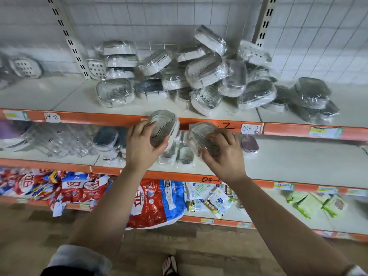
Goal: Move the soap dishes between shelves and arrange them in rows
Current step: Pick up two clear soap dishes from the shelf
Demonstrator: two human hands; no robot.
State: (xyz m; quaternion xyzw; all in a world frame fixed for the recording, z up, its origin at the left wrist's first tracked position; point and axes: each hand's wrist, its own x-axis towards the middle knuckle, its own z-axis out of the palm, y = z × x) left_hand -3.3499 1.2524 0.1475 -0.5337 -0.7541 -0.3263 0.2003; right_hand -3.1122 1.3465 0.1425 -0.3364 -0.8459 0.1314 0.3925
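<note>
My left hand (142,145) grips a clear plastic-wrapped soap dish (164,124), held tilted in front of the upper shelf's orange edge (95,117). My right hand (225,154) holds a second wrapped soap dish (201,134) beside it, just above the middle shelf (288,160). Two more dishes (177,156) lie on the middle shelf under my hands. A loose heap of several wrapped soap dishes (199,76) covers the upper shelf (59,96), with a small stack (120,58) at its left.
A dark-lidded stack of dishes (106,140) and clear bottles (65,140) stand at the middle shelf's left; a pink dish (250,144) lies to the right. Detergent bags (157,204) and packets fill the bottom shelf. A slotted upright (71,42) rises behind.
</note>
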